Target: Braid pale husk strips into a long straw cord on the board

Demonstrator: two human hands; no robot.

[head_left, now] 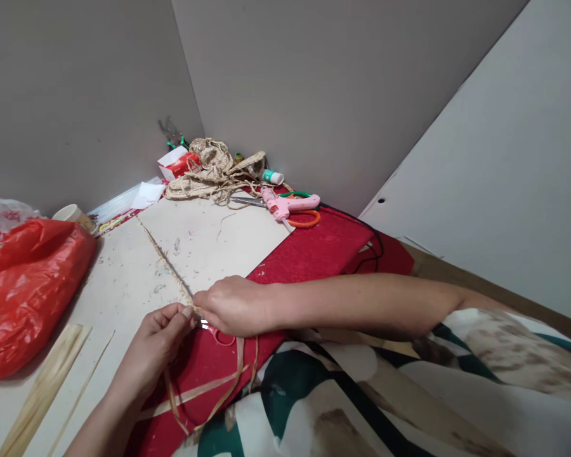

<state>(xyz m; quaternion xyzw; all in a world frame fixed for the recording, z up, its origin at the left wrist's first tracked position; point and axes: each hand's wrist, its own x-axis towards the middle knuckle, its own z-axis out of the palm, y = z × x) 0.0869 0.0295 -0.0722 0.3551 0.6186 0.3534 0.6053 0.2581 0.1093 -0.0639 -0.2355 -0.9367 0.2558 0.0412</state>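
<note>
A thin braided straw cord runs from the far part of the white board toward me, and its near end sits between my hands. My left hand pinches that end with thumb and forefinger. Right beside it, my right hand is closed on the cord too, its fingertips partly hidden. Loose flat straw strands hang below my hands over the red cloth. Partly under my right hand lies a small pair of scissors with pink handles.
Ahead lie bundles of braided straw cord, a pink glue gun and scissors with an orange and green handle. At left are a red plastic bag, a paper cup and flat straw strips. Grey panels stand behind.
</note>
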